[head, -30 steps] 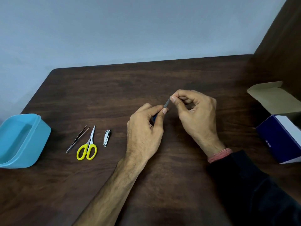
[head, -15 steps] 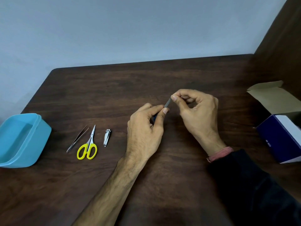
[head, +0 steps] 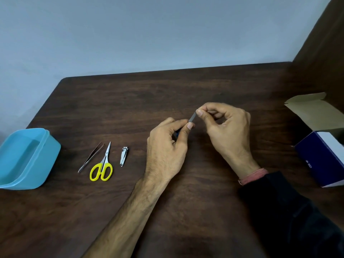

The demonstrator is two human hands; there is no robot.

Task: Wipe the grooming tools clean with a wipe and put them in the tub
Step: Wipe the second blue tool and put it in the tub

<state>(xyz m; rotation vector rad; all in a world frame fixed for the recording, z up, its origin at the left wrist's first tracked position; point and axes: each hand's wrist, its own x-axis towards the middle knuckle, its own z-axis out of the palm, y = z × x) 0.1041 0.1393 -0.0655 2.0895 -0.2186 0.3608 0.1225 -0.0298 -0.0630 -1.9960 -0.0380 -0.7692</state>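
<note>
Grey nail file [head: 192, 117] is pinched at either end by left hand [head: 167, 146] and right hand [head: 225, 125], mid-frame; no wipe shows, so it risks reaching the blue tub [head: 28, 159] at lower left unwiped

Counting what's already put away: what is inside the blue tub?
The blue tub appears to hold no tools; its visible floor is bare. The near wall hides a strip of the floor, so that part cannot be checked.

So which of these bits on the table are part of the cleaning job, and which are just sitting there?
Part of the job:
- nail file, pinched between left hand and right hand
- tweezers
- yellow-handled scissors
- nail clipper
- blue tub

Just lying about:
- open cardboard box at the right; contents not visible

No wipe shows.
</note>
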